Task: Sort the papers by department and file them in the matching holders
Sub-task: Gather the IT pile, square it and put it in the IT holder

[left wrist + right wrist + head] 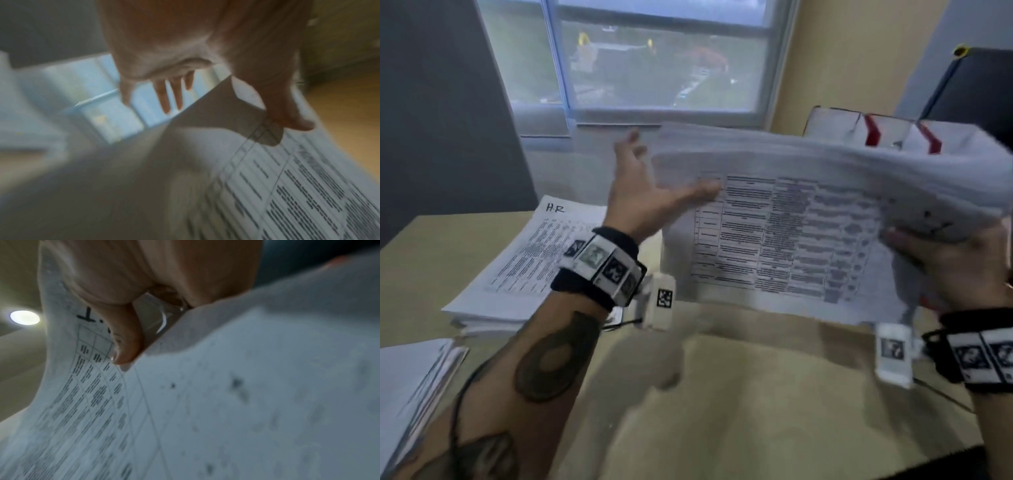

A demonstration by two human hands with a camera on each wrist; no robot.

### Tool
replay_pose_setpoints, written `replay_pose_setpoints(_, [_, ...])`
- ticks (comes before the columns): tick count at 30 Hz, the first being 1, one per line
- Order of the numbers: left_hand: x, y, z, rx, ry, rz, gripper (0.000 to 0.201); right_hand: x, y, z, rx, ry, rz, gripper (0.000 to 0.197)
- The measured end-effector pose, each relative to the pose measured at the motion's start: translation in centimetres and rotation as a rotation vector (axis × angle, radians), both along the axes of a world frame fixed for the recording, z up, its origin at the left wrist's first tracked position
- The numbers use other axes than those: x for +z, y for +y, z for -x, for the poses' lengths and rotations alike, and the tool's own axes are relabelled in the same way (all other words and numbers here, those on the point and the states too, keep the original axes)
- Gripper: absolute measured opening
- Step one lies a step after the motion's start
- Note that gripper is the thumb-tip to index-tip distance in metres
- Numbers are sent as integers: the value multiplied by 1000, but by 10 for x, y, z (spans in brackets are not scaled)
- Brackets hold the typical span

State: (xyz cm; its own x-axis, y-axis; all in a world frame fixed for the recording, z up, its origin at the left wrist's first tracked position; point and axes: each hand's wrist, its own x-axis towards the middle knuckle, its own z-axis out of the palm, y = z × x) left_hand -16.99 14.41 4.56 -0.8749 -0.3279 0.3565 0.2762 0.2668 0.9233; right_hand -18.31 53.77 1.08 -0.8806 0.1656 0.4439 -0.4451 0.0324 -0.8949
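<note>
A thick sheaf of printed table sheets (791, 222) is held up in the air over the table, blurred by motion. My right hand (928, 253) grips its right end, thumb on top and fingers underneath. In the right wrist view that thumb (123, 345) presses on a sheet (246, 402) with a handwritten "T" at its corner. My left hand (671, 164) is spread flat at the sheaf's left edge, only the thumb lying on the top page. The left wrist view shows straight fingers (170, 97) beyond the paper (287, 194). White holders with red sides (873, 133) stand behind the sheaf, partly hidden.
A pile of papers marked "H.R" (530, 257) lies on the tan table (722, 411) at the left. Another stack (410, 394) sits at the near left edge. A black object (979, 85) stands at the far right, a window (654, 58) behind.
</note>
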Motion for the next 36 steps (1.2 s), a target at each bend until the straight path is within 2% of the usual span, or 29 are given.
replay_pose_setpoints(1, [-15,4,0,-147,-43,-125,128,-3,-7,-5,20,31,-3,49])
replay_pose_setpoints(2, [-26,8,0,-238,-70,-162,108,-9,-13,-5,7,73,-12,42])
replay_pose_setpoints(4, [-38,16,-2,-241,-84,-90,68,-31,-17,-9,-4,90,23,37])
replay_pose_setpoints(6, [-42,22,-5,-202,-71,-72,52,-42,-16,-12,84,115,55,41])
replay_pose_setpoints(8, [-45,22,-6,-181,-54,-101,44,-47,-12,-17,150,21,54,52])
replay_pose_setpoints(10, [-52,21,-6,-182,-16,-156,47,-47,-11,-19,130,-23,23,47])
replay_pose_setpoints(12, [-57,23,-3,-158,14,-219,61,-46,-17,-17,37,-34,-11,47])
replay_pose_setpoints(16, [-60,35,7,-67,14,-279,52,-37,-40,-17,-77,-21,48,35])
replay_pose_setpoints(19, [-62,37,12,-3,38,-286,69,-36,-46,-15,-138,-52,28,33])
replay_pose_setpoints(24, [-73,22,14,-150,6,-103,92,-34,-43,-13,-194,-84,48,38])
replay_pose_setpoints(27, [-93,-3,26,-304,-147,20,113,-34,-43,-13,-199,-106,49,38])
replay_pose_setpoints(29, [-100,-10,31,-371,-276,139,104,-33,-44,-14,-198,-125,66,39])
replay_pose_setpoints(31, [-100,-11,32,-351,-336,241,84,-31,-47,-16,-198,-143,89,38])
replay_pose_setpoints(34, [-95,-5,30,-253,-318,314,56,-31,-47,-21,-180,-180,140,39])
replay_pose_setpoints(36, [-93,-1,29,-212,-313,310,49,-29,-46,-25,-154,-212,175,39])
